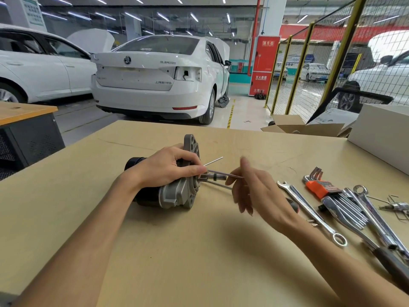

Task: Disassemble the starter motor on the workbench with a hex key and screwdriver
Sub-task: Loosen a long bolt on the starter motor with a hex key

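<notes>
The starter motor [170, 187] lies on its side near the middle of the table [177, 251], a smooth tan board with faint scratches. Its body is a black cylinder at the left, joined to a rough-cast grey aluminium nose housing with a flat flange pierced by round holes. A steel pinion shaft [215, 177] sticks out to the right, with thin bright through-bolts [219, 186] running beside it.

The left hand [168, 167] curls over the top of the motor, gripping the housing. The right hand [254, 189] is blurred, just beside the shaft; its fingers are bent around a thin rod, but I cannot tell for sure whether it grips it.

To the right lie polished chrome combination wrenches [309, 212], a set of hex keys [321, 185] in an orange plastic holder, and a small socket bit [398, 206]. A white box [380, 134] stands at the far right corner.

Behind, a white saloon [155, 78] bears a "SUPERB" badge, and a red cabinet [264, 65] carries Chinese characters.
</notes>
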A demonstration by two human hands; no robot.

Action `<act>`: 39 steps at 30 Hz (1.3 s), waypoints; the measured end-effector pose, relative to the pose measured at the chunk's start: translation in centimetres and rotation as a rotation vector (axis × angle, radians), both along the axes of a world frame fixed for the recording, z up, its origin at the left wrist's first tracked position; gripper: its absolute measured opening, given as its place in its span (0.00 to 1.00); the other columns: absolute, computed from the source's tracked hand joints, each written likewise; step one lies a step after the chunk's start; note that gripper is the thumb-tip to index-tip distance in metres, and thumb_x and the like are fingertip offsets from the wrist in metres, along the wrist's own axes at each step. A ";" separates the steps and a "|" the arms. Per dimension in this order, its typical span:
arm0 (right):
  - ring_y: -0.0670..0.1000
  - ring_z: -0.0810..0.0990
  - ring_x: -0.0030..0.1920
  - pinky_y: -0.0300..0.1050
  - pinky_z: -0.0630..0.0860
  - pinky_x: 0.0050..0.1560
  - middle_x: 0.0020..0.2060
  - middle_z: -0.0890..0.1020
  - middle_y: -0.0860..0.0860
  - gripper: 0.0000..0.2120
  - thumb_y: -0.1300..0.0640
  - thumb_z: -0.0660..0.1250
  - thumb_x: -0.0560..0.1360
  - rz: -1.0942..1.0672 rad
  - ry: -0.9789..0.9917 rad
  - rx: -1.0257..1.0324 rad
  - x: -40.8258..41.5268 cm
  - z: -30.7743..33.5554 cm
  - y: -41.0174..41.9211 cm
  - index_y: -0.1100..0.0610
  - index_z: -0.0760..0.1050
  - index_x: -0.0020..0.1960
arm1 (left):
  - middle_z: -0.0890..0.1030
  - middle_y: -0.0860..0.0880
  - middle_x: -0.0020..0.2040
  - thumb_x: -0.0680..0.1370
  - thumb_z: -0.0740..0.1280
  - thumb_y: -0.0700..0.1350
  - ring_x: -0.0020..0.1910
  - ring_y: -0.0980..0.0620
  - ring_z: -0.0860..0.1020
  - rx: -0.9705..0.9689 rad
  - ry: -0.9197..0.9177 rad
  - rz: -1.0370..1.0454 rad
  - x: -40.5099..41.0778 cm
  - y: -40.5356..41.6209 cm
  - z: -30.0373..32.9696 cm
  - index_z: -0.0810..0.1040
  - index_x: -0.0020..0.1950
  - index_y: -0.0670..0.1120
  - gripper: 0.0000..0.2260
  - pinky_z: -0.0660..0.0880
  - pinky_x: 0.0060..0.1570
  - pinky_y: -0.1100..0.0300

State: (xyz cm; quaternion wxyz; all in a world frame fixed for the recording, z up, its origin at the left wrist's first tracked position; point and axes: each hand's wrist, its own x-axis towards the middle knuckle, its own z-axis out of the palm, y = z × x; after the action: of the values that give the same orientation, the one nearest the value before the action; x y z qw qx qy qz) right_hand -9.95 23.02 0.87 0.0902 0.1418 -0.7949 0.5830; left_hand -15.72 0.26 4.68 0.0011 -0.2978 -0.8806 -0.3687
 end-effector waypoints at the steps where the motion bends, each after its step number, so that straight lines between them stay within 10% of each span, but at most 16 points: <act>1: 0.51 0.72 0.24 0.39 0.66 0.24 0.24 0.73 0.51 0.30 0.34 0.49 0.80 0.023 -0.090 -0.103 0.0 0.3 0.0 0.55 0.74 0.35 | 0.76 0.47 0.51 0.70 0.68 0.64 0.53 0.53 0.77 -0.003 0.004 -0.001 0.0 0.0 0.0 0.83 0.43 0.63 0.08 0.73 0.61 0.50; 6: 0.50 0.57 0.25 0.39 0.57 0.23 0.28 0.56 0.50 0.25 0.35 0.63 0.73 0.072 -0.340 -0.305 -0.3 1.0 0.6 0.53 0.59 0.32 | 0.76 0.48 0.50 0.72 0.68 0.62 0.53 0.52 0.77 0.002 0.010 -0.010 0.0 0.1 0.1 0.82 0.42 0.63 0.06 0.73 0.60 0.48; 17: 0.47 0.68 0.22 0.37 0.64 0.21 0.24 0.69 0.49 0.14 0.47 0.69 0.70 0.178 -0.338 -0.522 -0.1 1.5 0.3 0.52 0.77 0.28 | 0.77 0.49 0.51 0.71 0.67 0.65 0.52 0.54 0.77 -0.003 0.029 -0.019 0.0 0.0 0.0 0.83 0.43 0.65 0.09 0.73 0.61 0.49; 30: 0.49 0.82 0.34 0.46 0.80 0.40 0.35 0.84 0.50 0.08 0.65 0.61 0.82 0.019 0.279 0.198 -0.6 0.5 2.0 0.60 0.77 0.47 | 0.76 0.54 0.48 0.72 0.67 0.62 0.51 0.59 0.77 0.029 -0.007 -0.026 -0.2 -0.2 -0.2 0.84 0.40 0.63 0.07 0.69 0.51 0.71; 34: 0.51 0.83 0.34 0.48 0.81 0.38 0.34 0.84 0.52 0.11 0.55 0.65 0.81 -0.017 0.256 0.104 -0.5 0.4 1.5 0.61 0.80 0.46 | 0.75 0.54 0.47 0.71 0.68 0.62 0.49 0.61 0.76 0.030 -0.003 -0.009 -0.1 -0.1 -0.2 0.83 0.40 0.65 0.06 0.68 0.48 0.74; 39: 0.53 0.76 0.24 0.40 0.71 0.23 0.24 0.73 0.55 0.30 0.33 0.59 0.77 -0.037 -0.320 -0.148 -0.2 1.3 0.8 0.59 0.73 0.32 | 0.75 0.53 0.48 0.72 0.67 0.62 0.50 0.60 0.76 0.023 0.007 -0.003 -0.2 -0.1 -0.3 0.82 0.40 0.66 0.05 0.70 0.51 0.70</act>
State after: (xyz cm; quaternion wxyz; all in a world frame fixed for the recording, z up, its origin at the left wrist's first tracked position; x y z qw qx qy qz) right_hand -10.15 23.79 2.16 -0.0165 0.0255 -0.7565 0.6533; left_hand -15.90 0.17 4.42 0.0070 -0.3005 -0.8758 -0.3777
